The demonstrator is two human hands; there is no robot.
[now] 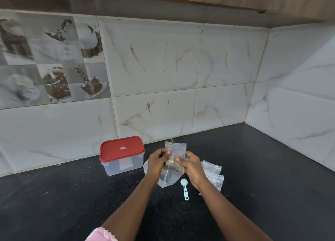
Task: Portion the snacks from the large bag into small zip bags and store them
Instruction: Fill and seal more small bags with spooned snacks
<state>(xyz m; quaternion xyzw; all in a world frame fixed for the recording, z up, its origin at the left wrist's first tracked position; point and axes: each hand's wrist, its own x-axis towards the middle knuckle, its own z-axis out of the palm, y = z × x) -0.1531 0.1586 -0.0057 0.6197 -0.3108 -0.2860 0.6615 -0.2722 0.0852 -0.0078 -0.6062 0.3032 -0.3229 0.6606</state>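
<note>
A small clear zip bag [175,148] with a few snack pieces in it stands upright between my hands above the counter. My left hand [157,163] pinches its left side and my right hand [190,165] pinches its right side. Under the hands lies the large clear bag [166,180] flat on the counter, partly hidden by them. A light blue measuring spoon [184,188] lies just to its right. Several empty small zip bags [213,175] are stacked right of my right hand.
A clear plastic box with a red lid [121,154], closed, stands left of my hands near the wall. The black counter [72,195] meets tiled walls at the back and right, forming a corner.
</note>
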